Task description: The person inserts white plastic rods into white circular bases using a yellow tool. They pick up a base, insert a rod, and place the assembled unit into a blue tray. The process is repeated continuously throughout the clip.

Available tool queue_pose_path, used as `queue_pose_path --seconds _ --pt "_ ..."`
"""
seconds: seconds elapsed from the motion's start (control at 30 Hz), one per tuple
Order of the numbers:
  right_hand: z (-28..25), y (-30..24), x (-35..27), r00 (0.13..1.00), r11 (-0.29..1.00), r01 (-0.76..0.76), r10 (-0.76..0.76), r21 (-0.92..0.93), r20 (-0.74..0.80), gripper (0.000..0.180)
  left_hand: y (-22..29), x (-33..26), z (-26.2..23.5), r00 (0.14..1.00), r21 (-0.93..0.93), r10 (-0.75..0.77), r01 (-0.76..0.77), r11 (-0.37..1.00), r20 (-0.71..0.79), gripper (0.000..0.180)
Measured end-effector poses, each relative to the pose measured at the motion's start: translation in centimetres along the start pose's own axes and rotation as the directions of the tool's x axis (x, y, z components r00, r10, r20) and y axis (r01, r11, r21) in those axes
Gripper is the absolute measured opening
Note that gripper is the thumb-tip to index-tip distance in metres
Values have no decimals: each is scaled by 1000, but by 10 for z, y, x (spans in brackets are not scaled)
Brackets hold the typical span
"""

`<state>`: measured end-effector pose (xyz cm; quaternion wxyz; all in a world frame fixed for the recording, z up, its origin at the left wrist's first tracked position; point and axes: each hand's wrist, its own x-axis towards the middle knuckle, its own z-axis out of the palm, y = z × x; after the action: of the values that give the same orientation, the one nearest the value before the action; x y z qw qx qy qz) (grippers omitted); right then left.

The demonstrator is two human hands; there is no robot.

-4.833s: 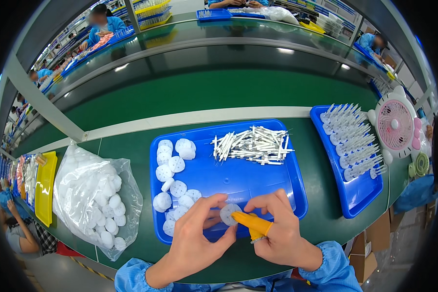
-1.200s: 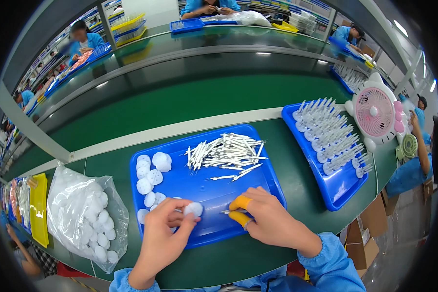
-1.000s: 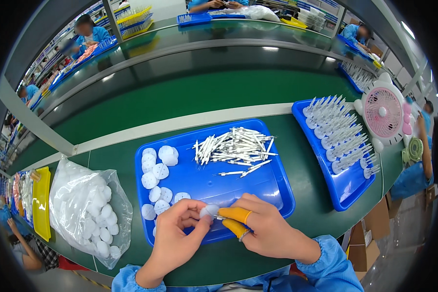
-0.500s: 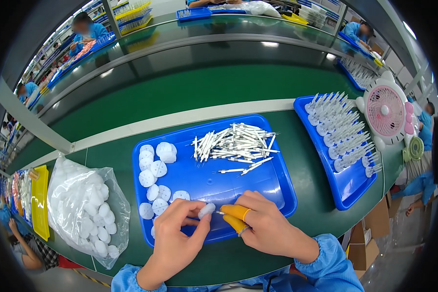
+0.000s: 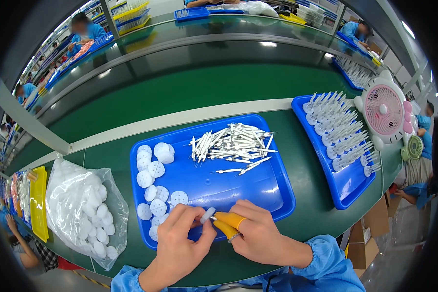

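Over the front edge of a blue tray [image 5: 228,187], my left hand [image 5: 182,241] pinches a round white plastic disc [image 5: 208,214], tilted on edge. Yellow finger cots cover the thumb and forefinger of my right hand [image 5: 258,231]. Those fingertips are pinched on a thin white stick [image 5: 213,218], mostly hidden, whose end meets the disc; how deep it sits I cannot tell. Several loose white discs with small holes [image 5: 155,169] lie along the tray's left side. A heap of thin white sticks with fine pointed ends [image 5: 233,143] fills its far right.
A second blue tray [image 5: 343,192] at the right carries rows of discs with upright sticks. On the left lies a clear bag of white discs [image 5: 95,214] beside a yellow tray [image 5: 39,204]. A pink-and-white fan [image 5: 383,109] stands far right. Other people sit across the line.
The disc has turned more edge-on in my left hand, and my right fingertips have come closer to it, covering more of the stick. Both hands have shifted slightly.
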<state>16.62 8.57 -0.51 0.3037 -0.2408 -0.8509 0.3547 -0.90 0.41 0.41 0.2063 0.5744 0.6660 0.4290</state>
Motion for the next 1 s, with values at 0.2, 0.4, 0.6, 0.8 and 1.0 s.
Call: queue_pose_path --seconds 0.2,0.4,0.6,0.8,1.0 --pt "10 -2 0 998 998 -53 54 23 -34 29 2 -6 5 1000 8 -22 22 1000 13 16" --pt "-24 24 25 999 981 -47 45 -189 -15 25 -7 2 1 997 1 -60 60 998 -41 15" --pt "-50 55 30 996 822 -75 90 -564 -2 18 -3 6 -7 984 -85 -174 176 981 40 12" --pt "-49 33 28 987 936 18 40 -351 157 27 -2 5 -9 975 -205 -202 217 954 94 14" --pt "-35 2 14 954 1000 6 -8 5 299 51 -6 6 -4 985 -192 -153 166 967 82 15"
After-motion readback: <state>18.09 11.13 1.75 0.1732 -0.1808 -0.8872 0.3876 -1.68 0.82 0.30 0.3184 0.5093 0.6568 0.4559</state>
